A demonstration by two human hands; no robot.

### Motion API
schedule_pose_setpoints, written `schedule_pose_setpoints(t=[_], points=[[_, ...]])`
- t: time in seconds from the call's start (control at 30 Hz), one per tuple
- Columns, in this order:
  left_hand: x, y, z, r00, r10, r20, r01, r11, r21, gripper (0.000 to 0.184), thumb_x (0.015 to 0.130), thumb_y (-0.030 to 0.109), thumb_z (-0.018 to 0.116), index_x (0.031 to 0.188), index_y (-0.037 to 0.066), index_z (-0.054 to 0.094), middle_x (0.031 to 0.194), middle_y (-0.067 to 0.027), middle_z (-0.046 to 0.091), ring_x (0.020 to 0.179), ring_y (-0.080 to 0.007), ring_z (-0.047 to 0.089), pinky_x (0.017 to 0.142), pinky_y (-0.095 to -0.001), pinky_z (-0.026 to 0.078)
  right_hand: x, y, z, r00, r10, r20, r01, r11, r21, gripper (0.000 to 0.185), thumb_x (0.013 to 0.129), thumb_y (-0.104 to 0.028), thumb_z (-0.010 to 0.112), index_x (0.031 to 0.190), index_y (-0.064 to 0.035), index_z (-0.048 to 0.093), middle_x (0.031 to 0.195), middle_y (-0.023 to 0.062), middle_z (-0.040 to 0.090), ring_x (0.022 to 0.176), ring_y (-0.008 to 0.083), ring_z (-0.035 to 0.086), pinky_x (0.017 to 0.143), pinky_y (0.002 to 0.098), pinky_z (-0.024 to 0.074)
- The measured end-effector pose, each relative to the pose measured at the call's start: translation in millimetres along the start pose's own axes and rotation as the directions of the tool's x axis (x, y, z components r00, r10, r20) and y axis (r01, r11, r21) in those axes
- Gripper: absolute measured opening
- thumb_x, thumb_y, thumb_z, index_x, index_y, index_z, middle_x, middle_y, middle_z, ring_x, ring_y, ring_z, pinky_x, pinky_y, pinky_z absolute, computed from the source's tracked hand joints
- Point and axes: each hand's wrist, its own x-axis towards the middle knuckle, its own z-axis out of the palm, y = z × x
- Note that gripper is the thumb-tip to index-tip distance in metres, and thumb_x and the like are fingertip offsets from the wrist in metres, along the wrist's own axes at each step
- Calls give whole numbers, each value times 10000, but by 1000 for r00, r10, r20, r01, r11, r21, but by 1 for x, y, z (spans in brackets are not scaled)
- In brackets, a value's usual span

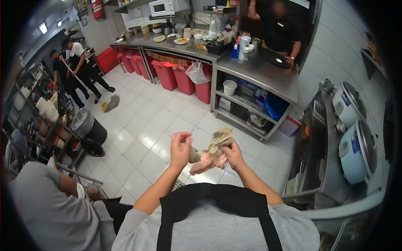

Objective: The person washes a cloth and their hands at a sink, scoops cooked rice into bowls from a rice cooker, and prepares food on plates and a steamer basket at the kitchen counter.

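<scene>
- Stage of the work, as judged: cloths lifted and in handling, well above the floor. Outstanding: the bundle is crumpled, neither spread out nor set down; how much remains cannot be told.
- Right hand (233, 154): near centre, forearm angled inward, thumb and fingers pinched shut on a beige cloth (220, 141), bunched and rising above the fingers.
- Pink cloth (207, 162): one, limp, hanging between the hands, just below the beige one.
- Left hand (180, 147): raised, left of the bundle, wrist upright, fingers bent. Grey cloth (194, 155): one piece, just beside its palm; whether gripped, cannot tell.
- Person in grey (54, 209): near left, partly cut off.
- Rice cookers (355, 152): two, light blue and white, near right.
- Black bin (95, 129): one, lined, left.
- Steel counter (274, 79): far, to the right, shelved beneath.
- Red bins (165, 76): in a row under the far worktop.
- Persons in aprons: two, far left, one with a mop (111, 103) on the floor tiles.
</scene>
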Motion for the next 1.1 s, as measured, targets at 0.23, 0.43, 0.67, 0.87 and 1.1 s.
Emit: schedule_pose_setpoints(t=[0.23,0.43,0.67,0.87,1.1], points=[[127,-52,90,990,-104,-97,48,887,-459,225,926,152,405,1104,16,425,1001,-77,385,925,-155,405,873,-278,340,173,-1,23,972,65,225,-85,993,77,614,818,-112,607,1319,-68,255,1254,93,430,1133,197,453,929,324,406],[252,-141,115,1000,30,-4,-30,993,-111,368,851,258,537,1133,44,438,1117,-140,348,1068,-260,357,962,-357,280,338,18,11,988,150,46,-156,922,353,473,843,-1,544,1269,-83,355,1142,72,525,1034,203,534,886,343,446],[382,-285,107,942,-279,189,250,954,162,327,730,279,701,988,123,575,1153,-202,344,1130,-341,324,951,-409,327,567,-49,-69,942,-202,-267,242,962,129,494,832,-123,620,1255,-79,370,1157,77,520,1016,189,535,852,325,450],[508,-384,114,935,-315,166,276,935,222,316,724,265,703,980,124,584,1152,-196,358,1126,-347,347,961,-395,341,746,-80,-179,756,-537,-375,356,817,-453,529,787,-198,672,1215,-28,412,1108,115,552,954,249,564,836,342,439],[519,-586,66,801,-585,128,352,633,690,424,684,380,703,991,106,600,1111,-237,504,1087,-384,447,925,-417,401,844,-5,-248,861,-366,-354,-383,-7,-924,669,790,-357,572,1342,-67,327,1439,180,158,1259,420,269,1013,529,249]])
